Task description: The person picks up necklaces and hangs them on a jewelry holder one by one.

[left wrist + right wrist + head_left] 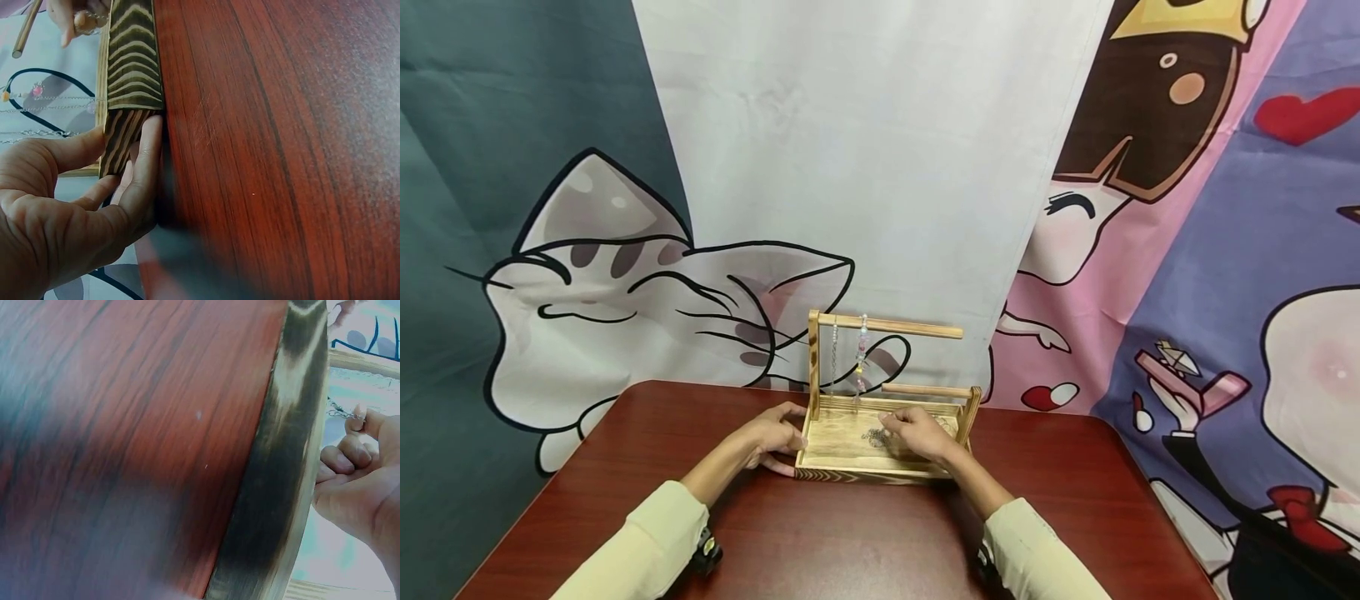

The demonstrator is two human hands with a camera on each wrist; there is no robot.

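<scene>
A wooden jewelry stand [880, 477] with a shallow tray base and two horizontal bars stands on the table. My left hand [772, 437] grips the tray's left end; in the left wrist view its thumb [81, 149] presses the rim and a finger [149, 150] lies along the lower side. Over the tray, my right hand [921, 433] pinches a thin silver chain [340, 412] between thumb and forefinger, the other fingers curled. More tangled chain [876, 437] lies on the tray floor beside it. From the upper bar hang a silver necklace [833, 358] and a beaded pink necklace [861, 358].
The stand rests on a dark red wooden table [880, 542]. A lower bar [925, 390] runs out from the tray's right post [970, 417]. Behind the table hangs a cartoon-printed cloth [880, 167].
</scene>
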